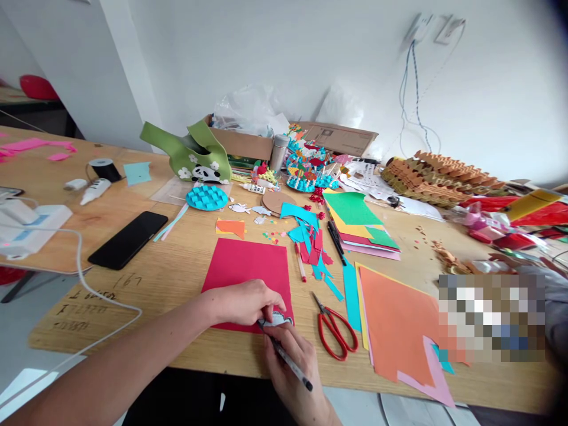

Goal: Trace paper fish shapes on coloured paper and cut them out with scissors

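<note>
A sheet of red paper [248,266] lies at the front of the table. On its lower right corner rests a small pale paper cutout [276,319] with a dark outline, partly covered by my fingers. My left hand [248,302] comes across from the left with curled fingers and holds the cutout down on the red sheet. In my right hand [293,355] is a slim pen [286,358], its tip at the cutout's left edge. Red-handled scissors [336,328] lie just to the right, blades slightly apart.
Coloured paper sheets [394,319] and paper scraps [310,236] lie to the right. A black phone [128,239] and a white cable [80,260] are at left. Behind stand a green felt basket [190,157] and a blue woven disc [206,198]. A blurred patch hides the far right.
</note>
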A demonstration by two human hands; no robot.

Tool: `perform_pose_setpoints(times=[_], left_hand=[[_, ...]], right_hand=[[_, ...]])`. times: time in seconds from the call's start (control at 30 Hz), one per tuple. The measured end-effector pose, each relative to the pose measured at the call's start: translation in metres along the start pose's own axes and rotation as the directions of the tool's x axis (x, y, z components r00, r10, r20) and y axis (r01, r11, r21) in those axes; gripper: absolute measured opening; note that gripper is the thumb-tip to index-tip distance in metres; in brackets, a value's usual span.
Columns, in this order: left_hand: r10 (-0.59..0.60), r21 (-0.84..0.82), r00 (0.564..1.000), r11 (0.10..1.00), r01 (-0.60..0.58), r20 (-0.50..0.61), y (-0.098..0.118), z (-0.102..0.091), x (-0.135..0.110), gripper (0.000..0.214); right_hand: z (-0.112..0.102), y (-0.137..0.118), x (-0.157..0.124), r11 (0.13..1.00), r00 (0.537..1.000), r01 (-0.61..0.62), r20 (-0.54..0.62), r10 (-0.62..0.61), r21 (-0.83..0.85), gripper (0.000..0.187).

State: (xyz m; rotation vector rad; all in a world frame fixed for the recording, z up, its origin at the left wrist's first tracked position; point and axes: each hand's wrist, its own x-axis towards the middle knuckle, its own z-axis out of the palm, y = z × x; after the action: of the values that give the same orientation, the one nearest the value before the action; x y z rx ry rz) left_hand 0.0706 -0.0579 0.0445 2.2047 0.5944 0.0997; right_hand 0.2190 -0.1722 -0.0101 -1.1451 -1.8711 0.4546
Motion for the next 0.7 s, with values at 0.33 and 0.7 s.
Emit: perform_pose_setpoints(times=[0.33, 0.7], left_hand=[[0.006, 0.017, 1.000, 1.000, -0.006, 0.000, -0.0028, 0.0017, -0.0002, 0.048], [0.007, 0.031, 1.000, 1.000, -0.006, -0.020, -0.0049, 0.0062, -0.0017, 0.049]], right_hand=[[0.0003, 0.0010, -0.0025, 1.000, 0.999, -0.019, 0.035, 0.018, 0.007, 0.021], [-0.0006, 0.0020, -0.0047, 1.000, 1.000, -0.006, 0.012, 0.006, -0.014, 0.020]])
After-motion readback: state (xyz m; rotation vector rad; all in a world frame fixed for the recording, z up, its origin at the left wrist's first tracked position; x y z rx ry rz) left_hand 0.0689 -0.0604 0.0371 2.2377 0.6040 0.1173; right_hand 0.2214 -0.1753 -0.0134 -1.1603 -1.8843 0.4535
